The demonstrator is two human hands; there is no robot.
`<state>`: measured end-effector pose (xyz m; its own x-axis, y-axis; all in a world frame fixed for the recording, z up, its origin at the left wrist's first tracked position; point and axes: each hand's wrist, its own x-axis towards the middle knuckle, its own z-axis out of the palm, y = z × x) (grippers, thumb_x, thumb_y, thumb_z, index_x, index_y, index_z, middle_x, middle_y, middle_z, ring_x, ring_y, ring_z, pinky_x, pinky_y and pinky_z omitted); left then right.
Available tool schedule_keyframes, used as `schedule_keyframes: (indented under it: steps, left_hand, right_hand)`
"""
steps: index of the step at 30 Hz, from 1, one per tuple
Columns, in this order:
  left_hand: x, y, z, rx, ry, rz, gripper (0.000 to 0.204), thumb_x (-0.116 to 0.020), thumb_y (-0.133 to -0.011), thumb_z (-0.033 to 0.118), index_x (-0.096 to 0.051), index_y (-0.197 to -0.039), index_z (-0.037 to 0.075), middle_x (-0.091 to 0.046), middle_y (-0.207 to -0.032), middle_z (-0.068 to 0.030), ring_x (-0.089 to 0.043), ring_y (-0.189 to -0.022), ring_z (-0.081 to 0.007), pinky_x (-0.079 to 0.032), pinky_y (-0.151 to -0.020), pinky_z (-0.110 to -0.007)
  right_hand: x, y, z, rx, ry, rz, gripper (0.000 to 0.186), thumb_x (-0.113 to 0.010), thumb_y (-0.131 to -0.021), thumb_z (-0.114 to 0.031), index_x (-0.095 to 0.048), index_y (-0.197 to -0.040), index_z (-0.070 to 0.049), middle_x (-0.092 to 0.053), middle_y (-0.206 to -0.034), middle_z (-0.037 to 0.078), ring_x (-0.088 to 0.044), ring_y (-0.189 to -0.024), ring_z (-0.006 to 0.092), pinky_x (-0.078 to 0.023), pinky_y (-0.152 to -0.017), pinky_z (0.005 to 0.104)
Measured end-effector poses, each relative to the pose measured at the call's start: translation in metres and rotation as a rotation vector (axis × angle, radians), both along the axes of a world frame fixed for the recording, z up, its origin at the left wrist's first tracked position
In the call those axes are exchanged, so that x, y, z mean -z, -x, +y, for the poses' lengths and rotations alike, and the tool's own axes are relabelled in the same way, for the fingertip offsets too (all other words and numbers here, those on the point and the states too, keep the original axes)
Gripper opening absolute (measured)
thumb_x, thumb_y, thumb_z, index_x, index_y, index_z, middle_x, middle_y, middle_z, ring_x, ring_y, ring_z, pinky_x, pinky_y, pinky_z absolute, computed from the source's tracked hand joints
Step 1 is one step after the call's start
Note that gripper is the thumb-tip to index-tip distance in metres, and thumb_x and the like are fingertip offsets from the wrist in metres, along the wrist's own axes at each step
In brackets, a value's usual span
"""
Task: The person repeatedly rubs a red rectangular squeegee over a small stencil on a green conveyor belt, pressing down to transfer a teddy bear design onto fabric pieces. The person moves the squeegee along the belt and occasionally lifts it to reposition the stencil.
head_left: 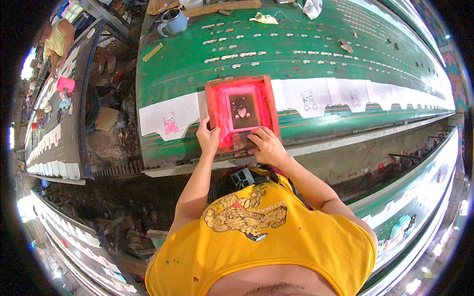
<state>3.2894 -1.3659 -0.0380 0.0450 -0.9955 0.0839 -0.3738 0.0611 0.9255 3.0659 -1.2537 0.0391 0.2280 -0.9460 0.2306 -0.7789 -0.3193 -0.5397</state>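
Note:
A screen-printing frame [212, 98], reddish wood stained bright pink inside, lies on the green table. Its dark mesh window [245, 104] shows pale patches of a bear design. My left hand [208, 137] is closed on the frame's left side near the lower corner, thumb toward the inside. Over the lower right part of the frame, my right hand [269, 146] has its fingers bent round a dark flat squeegee [241, 140], partly hidden by the fingers. To the left lies a white fabric piece [168, 118] with a pink bear print [170, 122]. What the frame covers is hidden.
White pieces with grey bear outlines [309, 100] run rightward along the green table [197, 74]. A grey-blue mug [173, 22] and a wooden strip [224, 7] stand at the back. Another table [66, 116] with a pink cup [65, 84] and a person [60, 40] are left.

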Motion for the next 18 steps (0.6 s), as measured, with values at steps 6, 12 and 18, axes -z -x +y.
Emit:
schedule_keyframes:
  steps: [6, 12, 18]
  left_hand:
    - [-0.019, 0.0, 0.0, 0.031, -0.106, -0.029, 0.058, -0.066, -0.075, -0.001, -0.057, -0.131, -0.013, -0.066, -0.128, -0.0271, -0.064, -0.121, -0.028, -0.046, -0.106, -0.035]
    - [-0.001, -0.004, -0.001, 0.015, -0.034, 0.001, 0.056, -0.067, -0.074, 0.0, -0.06, -0.128, -0.013, -0.068, -0.125, -0.0265, -0.067, -0.118, -0.0294, -0.049, -0.102, -0.036]
    - [-0.01, -0.003, 0.001, 0.027, -0.057, -0.046, 0.056, -0.069, -0.074, 0.0, -0.06, -0.128, -0.012, -0.067, -0.127, -0.0267, -0.065, -0.121, -0.0316, -0.048, -0.105, -0.037]
  right_hand:
    - [0.004, -0.009, -0.012, 0.072, 0.083, 0.049, 0.037, -0.066, -0.069, -0.002, -0.066, -0.106, -0.001, -0.065, -0.107, 0.013, -0.061, -0.104, 0.0334, -0.051, -0.095, 0.0439]
    - [0.002, -0.011, -0.014, 0.097, 0.084, 0.036, 0.033, -0.063, -0.07, 0.0, -0.065, -0.103, -0.001, -0.066, -0.103, 0.013, -0.062, -0.103, 0.033, -0.052, -0.094, 0.0429]
    - [0.019, -0.009, -0.015, 0.059, 0.166, 0.084, 0.032, -0.063, -0.072, -0.001, -0.065, -0.103, -0.003, -0.066, -0.103, 0.013, -0.063, -0.101, 0.0326, -0.053, -0.092, 0.0438]
